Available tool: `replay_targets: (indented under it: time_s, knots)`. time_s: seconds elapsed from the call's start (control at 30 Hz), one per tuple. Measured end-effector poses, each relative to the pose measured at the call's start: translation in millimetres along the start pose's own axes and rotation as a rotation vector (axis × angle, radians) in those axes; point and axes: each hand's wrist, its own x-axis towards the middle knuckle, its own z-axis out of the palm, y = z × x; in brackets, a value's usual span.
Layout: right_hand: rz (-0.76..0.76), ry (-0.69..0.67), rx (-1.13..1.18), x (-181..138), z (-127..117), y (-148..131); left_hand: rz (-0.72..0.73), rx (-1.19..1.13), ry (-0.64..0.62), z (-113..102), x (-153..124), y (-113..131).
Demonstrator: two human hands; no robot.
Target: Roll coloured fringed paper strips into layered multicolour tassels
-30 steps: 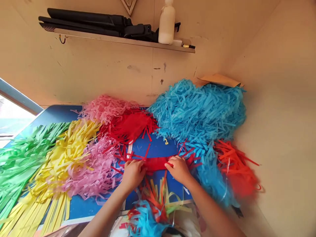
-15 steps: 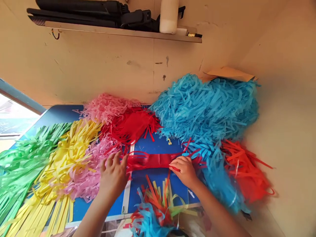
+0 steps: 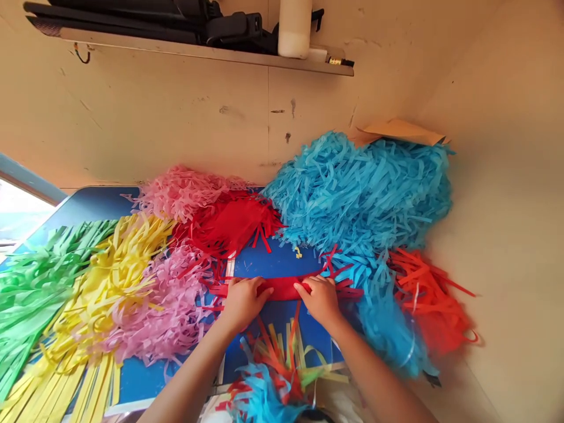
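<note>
A band of red paper strips (image 3: 282, 287) lies across the blue table (image 3: 273, 267) in front of me. My left hand (image 3: 242, 301) pinches its left part, fingers curled on the paper. My right hand (image 3: 321, 299) pinches its right part, close beside the left. Loose red fringe ends spread out past both hands.
Piles of shredded paper surround the hands: blue (image 3: 361, 194) at back right, orange-red (image 3: 429, 299) right, red (image 3: 231, 223) and pink (image 3: 185, 191) behind, pink (image 3: 163, 305), yellow (image 3: 106, 276) and green (image 3: 35, 288) left. Mixed strips (image 3: 273, 364) lie near me. A wall shelf (image 3: 189, 50) holds a white bottle (image 3: 294, 26).
My left hand, open and spread over the band's left end half a second ago, has moved right and closed on the red band. The right hand stayed on the band.
</note>
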Motion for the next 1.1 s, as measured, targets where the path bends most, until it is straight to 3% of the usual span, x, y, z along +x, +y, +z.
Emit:
replay_targets:
  time_s: [0.2,0.63,0.77,0.87,0.97,1.1]
  knots:
    - [0.027,-0.015,-0.052,4,2,-4,-0.099,0.084,0.011,4,3,5]
    - [0.074,-0.01,-0.096,9,4,-4,-0.078,0.124,0.013,10,7,2]
    - [0.086,-0.019,-0.098,6,5,-5,-0.029,0.137,0.063,8,4,6]
    - [0.103,0.102,-0.14,0,2,-10,0.148,0.139,0.086,5,3,10]
    - [-0.035,0.178,-0.181,-5,-4,-17,0.404,0.137,0.012,2,2,11]
    - [-0.461,-0.178,-0.07,-4,-14,-18,0.543,0.174,-0.029,0,-3,13]
